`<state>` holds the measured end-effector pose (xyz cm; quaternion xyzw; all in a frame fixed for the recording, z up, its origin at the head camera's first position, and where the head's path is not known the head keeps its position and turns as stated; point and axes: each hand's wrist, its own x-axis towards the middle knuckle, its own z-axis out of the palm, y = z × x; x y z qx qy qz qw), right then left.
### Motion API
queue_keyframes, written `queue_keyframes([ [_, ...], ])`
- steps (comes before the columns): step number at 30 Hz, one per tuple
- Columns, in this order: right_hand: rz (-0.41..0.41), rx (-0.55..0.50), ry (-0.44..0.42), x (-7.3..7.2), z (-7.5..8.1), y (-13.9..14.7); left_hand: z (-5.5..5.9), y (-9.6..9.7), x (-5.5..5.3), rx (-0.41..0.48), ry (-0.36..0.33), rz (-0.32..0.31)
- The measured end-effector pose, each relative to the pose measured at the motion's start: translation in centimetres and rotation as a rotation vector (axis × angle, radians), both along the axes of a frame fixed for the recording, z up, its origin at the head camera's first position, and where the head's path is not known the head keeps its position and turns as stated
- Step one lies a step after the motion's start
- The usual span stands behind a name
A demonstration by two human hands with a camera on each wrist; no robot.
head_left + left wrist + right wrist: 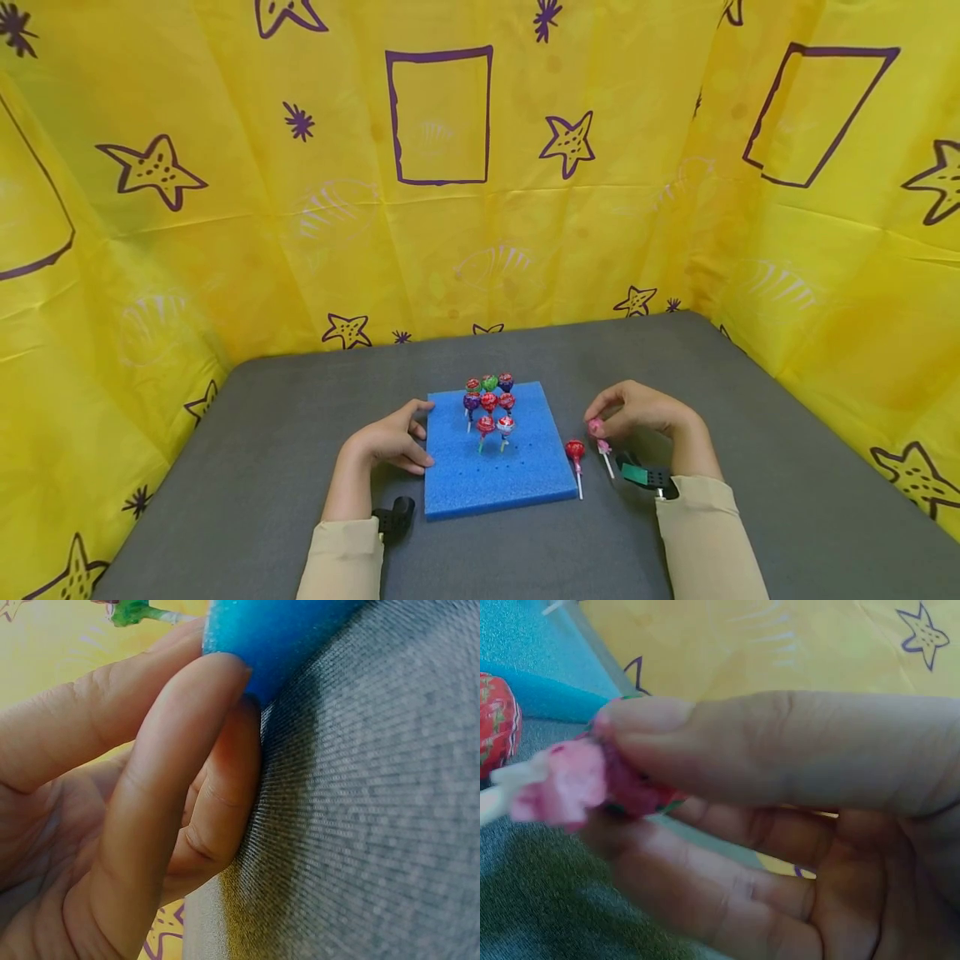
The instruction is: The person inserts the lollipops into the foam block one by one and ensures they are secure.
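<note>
My left hand (390,437) rests its fingertips and thumb against the left side of a blue foam board (510,483). In the left wrist view the fingers (161,750) meet the foam's edge (262,645) close over the table. My right hand (637,410) pinches a pink-wrapped lollipop (596,428) by its head, just right of the board; its white stick points down toward me. The right wrist view shows the thumb (727,742) over the wrapper (566,780). Several wrapped lollipops (488,402) stand upright in the board in rows, with small holes in front of them.
A red lollipop (575,451) lies on the grey table (517,558) by the board's right edge, between it and my right hand. Yellow curtains (435,250) with purple drawings enclose the back and sides. Each wrist carries a black camera (396,518).
</note>
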<state>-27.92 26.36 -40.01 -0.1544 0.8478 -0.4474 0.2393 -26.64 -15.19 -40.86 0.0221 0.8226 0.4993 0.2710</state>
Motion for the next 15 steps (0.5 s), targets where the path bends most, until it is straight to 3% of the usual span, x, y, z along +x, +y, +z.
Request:
queue_keyframes([
  [8, 0.018, -0.083, 0.096, -0.3, 0.2, -0.4, -0.1, 0.0, 0.0, 0.003, -0.003, 0.003],
  [15, -0.026, -0.132, 0.174, -0.8, 0.2, -1.5, -0.1, 0.0, 0.0, 0.001, 0.001, 0.007],
])
